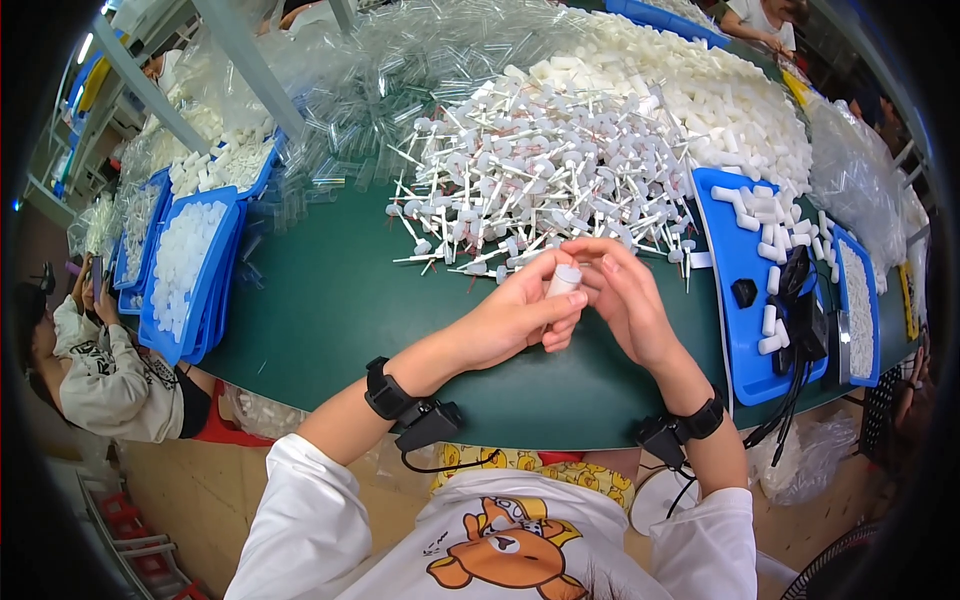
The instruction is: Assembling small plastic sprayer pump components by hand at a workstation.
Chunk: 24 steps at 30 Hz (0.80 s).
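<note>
Seeming light, stiff, best pinched by its sides, a white cylinder (564, 281) was gripped by the left hand (525, 305) inside the near edge of the desk (490, 398). The right hand (634, 302) was curled loosely open alongside.

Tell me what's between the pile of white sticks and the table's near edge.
In the head view: the left hand, holding a small white cylinder, and the right hand beside it, over green tabletop.
</note>
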### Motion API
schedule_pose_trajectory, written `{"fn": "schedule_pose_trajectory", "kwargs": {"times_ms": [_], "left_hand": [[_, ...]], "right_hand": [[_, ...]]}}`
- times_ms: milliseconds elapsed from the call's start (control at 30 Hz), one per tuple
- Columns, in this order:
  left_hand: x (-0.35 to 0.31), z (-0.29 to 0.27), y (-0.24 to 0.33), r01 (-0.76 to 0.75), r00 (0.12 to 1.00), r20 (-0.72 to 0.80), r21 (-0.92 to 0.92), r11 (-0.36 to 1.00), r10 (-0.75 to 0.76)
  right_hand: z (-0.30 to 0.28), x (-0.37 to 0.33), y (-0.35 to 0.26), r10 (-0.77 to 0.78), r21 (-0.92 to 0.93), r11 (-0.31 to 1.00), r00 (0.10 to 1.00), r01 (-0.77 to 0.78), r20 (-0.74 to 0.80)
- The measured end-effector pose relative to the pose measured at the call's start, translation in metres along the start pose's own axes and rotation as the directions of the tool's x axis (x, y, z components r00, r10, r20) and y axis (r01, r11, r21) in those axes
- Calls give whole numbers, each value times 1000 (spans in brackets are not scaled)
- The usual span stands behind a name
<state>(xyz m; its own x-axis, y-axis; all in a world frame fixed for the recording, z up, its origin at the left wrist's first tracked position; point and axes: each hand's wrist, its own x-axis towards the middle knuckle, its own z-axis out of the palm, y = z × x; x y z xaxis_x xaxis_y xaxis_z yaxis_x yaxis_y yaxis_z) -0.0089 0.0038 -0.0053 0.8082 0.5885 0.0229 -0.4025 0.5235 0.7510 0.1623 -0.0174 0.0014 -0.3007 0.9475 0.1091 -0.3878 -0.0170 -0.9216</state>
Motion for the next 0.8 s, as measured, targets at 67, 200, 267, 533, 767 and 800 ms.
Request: {"fn": "schedule_pose_trajectory", "kwargs": {"times_ms": [67, 200, 267, 533, 767, 800], "left_hand": [[-1, 2, -4, 28, 999, -19, 33, 999, -27], [-5, 6, -6, 64, 998, -28, 253, 965, -59], [-8, 14, -4, 43, 999, -42, 510, 859, -25], [-11, 12, -10, -118, 991, 36, 661, 741, 125], [-11, 10, -17, -276, 931, 78, 791, 546, 357], [-9, 15, -15, -288, 923, 89, 804, 521, 374]], "right_hand": [[1, -2, 3, 34, 49, 998, 997, -37, 67], [9, -5, 0, 306, -157, 946, 941, -283, 146], [11, -3, 12, 195, -18, 981, 957, -195, 215], [24, -9, 25, 285, 135, 929, 899, -345, 332], [27, -11, 21, 362, 228, 877, 893, -424, 268], [26, -11, 21, 362, 236, 874, 893, -425, 269]]}}
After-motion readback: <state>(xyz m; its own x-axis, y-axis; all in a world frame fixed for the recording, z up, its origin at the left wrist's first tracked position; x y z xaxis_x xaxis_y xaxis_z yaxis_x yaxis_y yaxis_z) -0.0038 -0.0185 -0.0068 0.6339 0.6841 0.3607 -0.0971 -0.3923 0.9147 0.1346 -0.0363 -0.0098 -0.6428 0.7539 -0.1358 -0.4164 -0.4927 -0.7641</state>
